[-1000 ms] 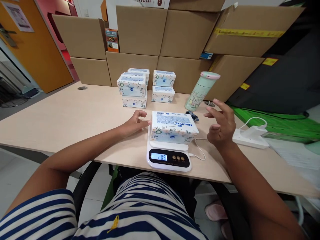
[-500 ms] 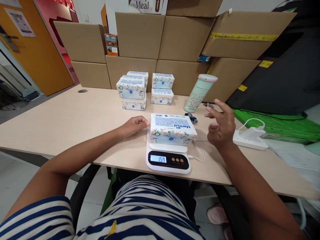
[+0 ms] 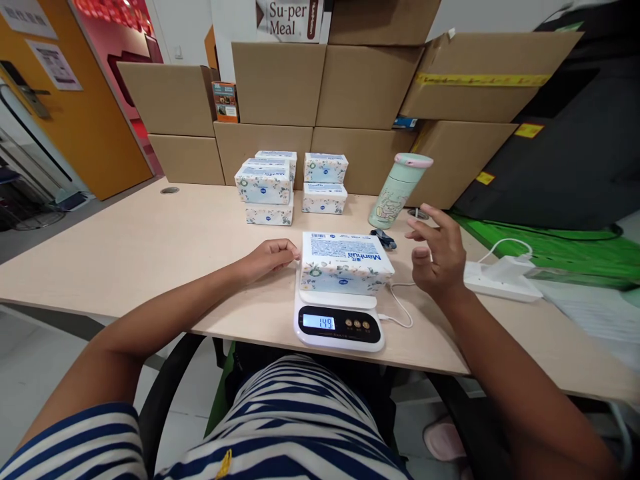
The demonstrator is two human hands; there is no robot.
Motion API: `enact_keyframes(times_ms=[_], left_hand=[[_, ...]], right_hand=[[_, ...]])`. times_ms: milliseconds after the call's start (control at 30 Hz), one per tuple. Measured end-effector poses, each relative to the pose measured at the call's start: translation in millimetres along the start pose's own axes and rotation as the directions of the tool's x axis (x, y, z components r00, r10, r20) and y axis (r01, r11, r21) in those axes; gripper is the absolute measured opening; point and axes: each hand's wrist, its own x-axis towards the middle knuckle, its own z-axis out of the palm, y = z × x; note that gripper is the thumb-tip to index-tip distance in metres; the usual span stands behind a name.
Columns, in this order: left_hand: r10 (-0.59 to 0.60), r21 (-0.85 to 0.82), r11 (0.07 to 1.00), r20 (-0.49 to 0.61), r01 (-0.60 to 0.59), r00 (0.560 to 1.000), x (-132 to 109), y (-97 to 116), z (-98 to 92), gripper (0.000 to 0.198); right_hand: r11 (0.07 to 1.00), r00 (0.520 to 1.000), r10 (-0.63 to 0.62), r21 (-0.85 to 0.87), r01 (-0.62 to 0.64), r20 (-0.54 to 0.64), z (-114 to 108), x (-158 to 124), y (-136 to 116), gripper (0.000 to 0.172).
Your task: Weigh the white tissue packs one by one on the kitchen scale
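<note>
The pack [image 3: 347, 263] is a white block, blue "Manhua" lettering and a barcode on top, flowers and leaves over a pale blue front; it lies flat on the scale [image 3: 340, 323]. At its left side, the left hand [image 3: 274, 257] has its fingers curled in; whether they pinch or touch the pack I cannot tell. The right hand [image 3: 440, 257], fingers loosely spread, hangs apart from it, holding nothing.
</note>
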Motion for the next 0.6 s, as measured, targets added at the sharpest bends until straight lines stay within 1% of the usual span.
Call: enact_keyframes(times_ms=[100,267,400,600], left_hand=[[-0.019,-0.003,1.000,-0.008,0.019,1.000,0.0,0.9,1.0,0.024],[-0.029,0.001,1.000,-0.021,0.029,0.999,-2.5,5.6,3.8,0.019],[-0.047,0.006,0.999,-0.033,0.047,0.998,-5.1,9.4,5.6,0.017],[-0.038,0.013,0.999,-0.025,0.038,0.999,-5.0,10.2,5.6,0.017]], right_hand=[[0.999,0.999,0.028,-0.015,-0.028,0.014,0.7,-2.0,1.1,0.051],[0.999,0.999,0.045,0.021,-0.045,0.013,2.2,-4.3,2.8,0.050],[0.998,0.998,0.065,-0.002,-0.065,0.016,3.2,-4.7,3.5,0.053],[0.999,0.999,0.034,0.029,-0.033,-0.004,3.6,-3.7,2.9,0.048]])
